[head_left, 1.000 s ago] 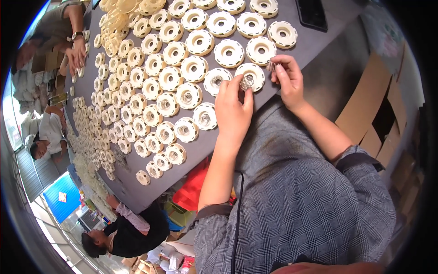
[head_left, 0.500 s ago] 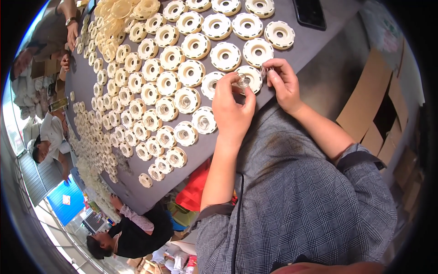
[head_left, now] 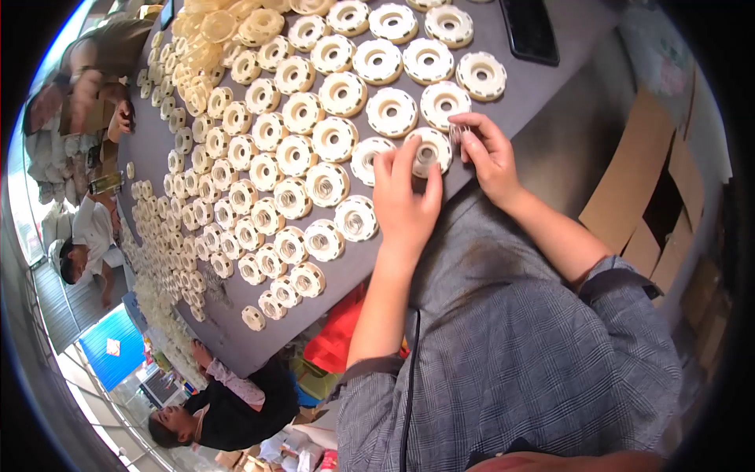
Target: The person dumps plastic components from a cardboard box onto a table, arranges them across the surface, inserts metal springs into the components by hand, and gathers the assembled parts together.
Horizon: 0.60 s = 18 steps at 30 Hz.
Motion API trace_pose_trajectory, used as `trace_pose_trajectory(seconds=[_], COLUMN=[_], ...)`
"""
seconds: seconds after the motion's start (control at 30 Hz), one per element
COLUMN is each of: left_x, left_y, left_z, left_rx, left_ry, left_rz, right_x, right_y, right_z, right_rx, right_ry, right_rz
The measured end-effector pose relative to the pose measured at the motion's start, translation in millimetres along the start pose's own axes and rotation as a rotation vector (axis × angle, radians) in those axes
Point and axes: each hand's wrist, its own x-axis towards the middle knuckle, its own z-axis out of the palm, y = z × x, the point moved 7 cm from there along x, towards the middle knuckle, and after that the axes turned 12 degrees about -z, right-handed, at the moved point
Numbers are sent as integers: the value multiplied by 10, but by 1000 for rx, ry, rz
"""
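Observation:
Near the table edge lies a cream plastic ring-shaped disc (head_left: 442,142) with a notched rim. In its middle sits a metal coil spring (head_left: 425,160). My left hand (head_left: 403,200) is over the disc's near left side, thumb and fingers apart around the spring, gripping nothing. Just right of the disc, my right hand (head_left: 493,161) is closed in a pinch on another coil spring (head_left: 455,134), partly hidden by the fingers. A neighbouring disc (head_left: 363,162) to the left also has a spring in it and is partly covered by my left fingers.
Rows of similar discs (head_left: 392,112) cover the grey table (head_left: 330,285), many nearer ones holding springs. A black phone (head_left: 531,31) lies at the far right edge. Loose cream parts (head_left: 220,25) are heaped at the far left. Other people (head_left: 236,405) are around the table; cardboard (head_left: 629,181) stands at right.
My left fingers have spread off the spring, which now sits in the disc. My right hand still pinches its spring. The view has shifted slightly, so the discs appear lower.

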Motion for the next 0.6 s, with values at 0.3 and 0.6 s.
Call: trace_pose_trajectory(seconds=[0.3, 0.6], left_x=[-652, -831], left_y=[-166, -338], left_z=[-204, -435], left_rx=[-75, -126], left_ry=[6, 84], left_rz=[-6, -91], right_x=[931, 275], right_y=[-587, -398], right_z=[342, 583], right_rx=[-49, -720], right_ry=[-214, -447], right_rz=[-30, -579])
